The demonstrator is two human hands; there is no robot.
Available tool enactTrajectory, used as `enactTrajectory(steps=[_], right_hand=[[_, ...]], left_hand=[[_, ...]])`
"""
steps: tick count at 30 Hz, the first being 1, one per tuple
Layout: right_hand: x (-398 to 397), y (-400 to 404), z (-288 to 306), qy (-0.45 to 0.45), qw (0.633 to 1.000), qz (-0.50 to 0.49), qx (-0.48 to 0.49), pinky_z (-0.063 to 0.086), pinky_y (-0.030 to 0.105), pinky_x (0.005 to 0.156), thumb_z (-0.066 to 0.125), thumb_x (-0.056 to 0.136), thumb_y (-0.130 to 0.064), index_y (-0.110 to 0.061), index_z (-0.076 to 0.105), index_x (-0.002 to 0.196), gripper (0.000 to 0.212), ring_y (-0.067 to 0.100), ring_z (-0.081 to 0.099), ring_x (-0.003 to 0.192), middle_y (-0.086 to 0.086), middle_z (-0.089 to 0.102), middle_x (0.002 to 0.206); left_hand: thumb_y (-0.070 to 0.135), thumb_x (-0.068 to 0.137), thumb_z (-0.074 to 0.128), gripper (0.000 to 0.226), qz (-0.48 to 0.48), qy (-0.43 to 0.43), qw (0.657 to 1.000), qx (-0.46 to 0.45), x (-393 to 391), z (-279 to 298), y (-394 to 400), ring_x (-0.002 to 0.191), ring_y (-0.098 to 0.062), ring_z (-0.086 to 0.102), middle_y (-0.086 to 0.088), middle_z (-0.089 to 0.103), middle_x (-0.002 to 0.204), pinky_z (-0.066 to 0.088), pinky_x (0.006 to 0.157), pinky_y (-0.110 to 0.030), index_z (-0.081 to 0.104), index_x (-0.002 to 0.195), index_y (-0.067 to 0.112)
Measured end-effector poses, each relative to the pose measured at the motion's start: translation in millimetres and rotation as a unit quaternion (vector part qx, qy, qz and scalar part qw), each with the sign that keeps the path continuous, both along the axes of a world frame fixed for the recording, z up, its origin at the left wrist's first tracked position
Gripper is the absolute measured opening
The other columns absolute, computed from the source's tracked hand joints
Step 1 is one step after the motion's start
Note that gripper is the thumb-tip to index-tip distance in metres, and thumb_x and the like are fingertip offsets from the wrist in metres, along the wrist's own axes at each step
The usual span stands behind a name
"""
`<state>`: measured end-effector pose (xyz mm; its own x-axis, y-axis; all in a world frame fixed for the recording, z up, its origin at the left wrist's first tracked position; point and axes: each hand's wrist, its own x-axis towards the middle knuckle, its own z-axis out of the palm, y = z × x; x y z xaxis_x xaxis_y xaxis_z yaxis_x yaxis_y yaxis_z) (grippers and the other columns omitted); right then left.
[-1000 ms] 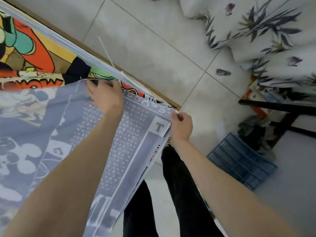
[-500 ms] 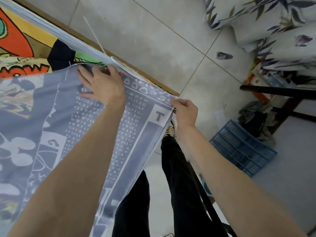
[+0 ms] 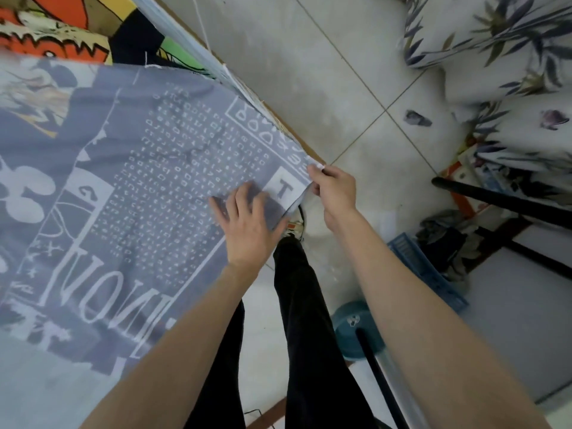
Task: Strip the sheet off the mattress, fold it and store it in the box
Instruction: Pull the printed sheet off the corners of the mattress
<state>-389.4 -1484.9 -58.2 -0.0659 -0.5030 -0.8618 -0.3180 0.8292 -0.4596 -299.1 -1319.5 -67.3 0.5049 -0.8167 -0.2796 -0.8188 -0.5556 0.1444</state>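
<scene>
A grey-blue sheet (image 3: 130,187) with white letters and cartoon prints lies folded over the bed, covering most of the left side. My right hand (image 3: 332,188) pinches the sheet's corner at the bed's edge, beside a white square with a "T". My left hand (image 3: 247,224) lies flat on the sheet just left of that corner, fingers spread. A bright orange, yellow and green cartoon cover (image 3: 62,29) shows on the mattress beyond the sheet's far edge. A blue slatted plastic box (image 3: 427,267) stands on the floor to the right, partly hidden by my right forearm.
The wooden bed frame edge (image 3: 288,131) runs diagonally across pale floor tiles (image 3: 303,63). A floral white fabric pile (image 3: 501,57) fills the upper right. Black bars (image 3: 501,196) and dark clothes (image 3: 442,233) sit by the box. A teal round base (image 3: 349,326) stands near my legs.
My left hand slid along the sheet from its far edge to the near corner by my right hand. The right hand kept its pinch on the corner.
</scene>
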Motion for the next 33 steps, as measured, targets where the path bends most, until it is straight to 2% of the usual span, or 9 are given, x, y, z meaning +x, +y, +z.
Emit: enactTrajectory(steps=[3,6,9,14,18,22,25,29,33], right_hand=[[-4.6,-2.9,-2.3,-0.004,1.000,0.020,-0.011,0.045,0.028,0.062,0.076,0.086,-0.016,-0.011,0.062,0.074,0.020,0.015,0.053,0.063,0.002,0.058,0.069],[-8.7,-4.9,-1.3,-0.033,0.999,0.010,-0.004,0.052,0.025,0.062,0.077,0.087,-0.014,-0.011,0.054,0.076,0.026,0.019,0.059,0.068,0.010,0.062,0.081],[-7.8,-5.1,-0.5,-0.046,0.999,-0.005,0.004,0.056,0.028,0.066,0.078,0.086,-0.014,-0.008,0.052,0.085,0.027,0.022,0.060,0.072,0.012,0.064,0.086],[-7.3,-6.0,-7.8,-0.019,1.000,-0.002,0.006,0.060,0.037,0.076,0.078,0.087,-0.016,-0.015,0.050,0.074,0.030,0.022,0.062,0.074,0.011,0.067,0.086],[-10.6,-1.2,-14.3,-0.011,1.000,0.005,0.023,0.060,0.043,0.083,0.079,0.086,-0.014,-0.014,0.051,0.075,0.030,0.024,0.063,0.080,0.013,0.068,0.089],[-11.2,2.0,-15.6,-0.028,0.999,0.004,0.046,0.058,0.048,0.087,0.080,0.085,-0.013,-0.012,0.055,0.079,0.026,0.026,0.065,0.083,0.015,0.070,0.093],[-6.9,-0.5,-16.5,-0.019,0.999,0.009,0.025,0.059,0.048,0.086,0.078,0.087,-0.011,-0.010,0.055,0.080,0.024,0.027,0.065,0.082,0.016,0.069,0.091],[1.8,1.9,-13.9,-0.014,1.000,0.012,-0.011,0.060,0.045,0.082,0.075,0.089,-0.011,-0.010,0.051,0.077,0.026,0.027,0.065,0.079,0.016,0.067,0.089],[2.9,4.0,2.1,0.010,1.000,0.020,-0.021,0.061,0.039,0.074,0.069,0.093,-0.011,-0.008,0.058,0.089,0.013,0.025,0.064,0.070,0.016,0.066,0.088]], left_hand=[[0.058,0.084,0.069,0.044,-0.005,-0.035,0.999,-0.014,-11.7,-8.6,-6.5,0.115,-0.033,0.054,-0.009,0.060,0.122,0.027,0.112,-0.066,0.066,0.102,0.018],[0.054,0.086,0.066,0.036,0.004,-0.035,0.999,-0.033,-17.5,-11.1,-6.1,0.110,-0.029,0.053,-0.004,0.061,0.113,0.027,0.114,-0.063,0.066,0.097,0.020],[0.042,0.095,0.062,0.023,0.010,-0.045,0.997,-0.058,-16.5,-11.8,-2.8,0.104,-0.024,0.053,0.000,0.064,0.107,0.029,0.113,-0.063,0.070,0.092,0.020],[0.031,0.098,0.056,0.021,0.006,-0.036,0.997,-0.062,-22.2,-10.6,-4.5,0.092,-0.024,0.059,0.001,0.062,0.096,0.028,0.113,-0.056,0.069,0.087,0.018],[0.032,0.098,0.057,0.020,0.018,-0.017,0.997,-0.068,-27.9,-10.2,4.4,0.090,-0.020,0.059,0.004,0.063,0.096,0.034,0.103,-0.045,0.070,0.088,0.021],[0.045,0.095,0.061,0.022,0.026,0.008,1.000,-0.005,-33.6,-12.3,21.4,0.096,-0.021,0.057,0.003,0.060,0.106,0.034,0.092,-0.043,0.064,0.099,0.023],[0.043,0.095,0.062,0.023,0.029,0.020,0.999,0.017,-33.9,-10.6,33.5,0.093,-0.023,0.059,0.002,0.062,0.099,0.038,0.082,-0.040,0.063,0.098,0.020],[0.032,0.099,0.061,0.017,0.085,0.096,0.992,0.008,-32.1,-4.4,38.9,0.089,-0.025,0.063,0.000,0.066,0.092,0.046,0.075,-0.039,0.066,0.095,0.016],[0.025,0.101,0.055,0.027,0.144,0.275,0.949,0.046,-23.5,10.9,40.9,0.111,-0.024,0.060,-0.001,0.066,0.120,0.051,0.088,-0.038,0.059,0.127,0.018]])
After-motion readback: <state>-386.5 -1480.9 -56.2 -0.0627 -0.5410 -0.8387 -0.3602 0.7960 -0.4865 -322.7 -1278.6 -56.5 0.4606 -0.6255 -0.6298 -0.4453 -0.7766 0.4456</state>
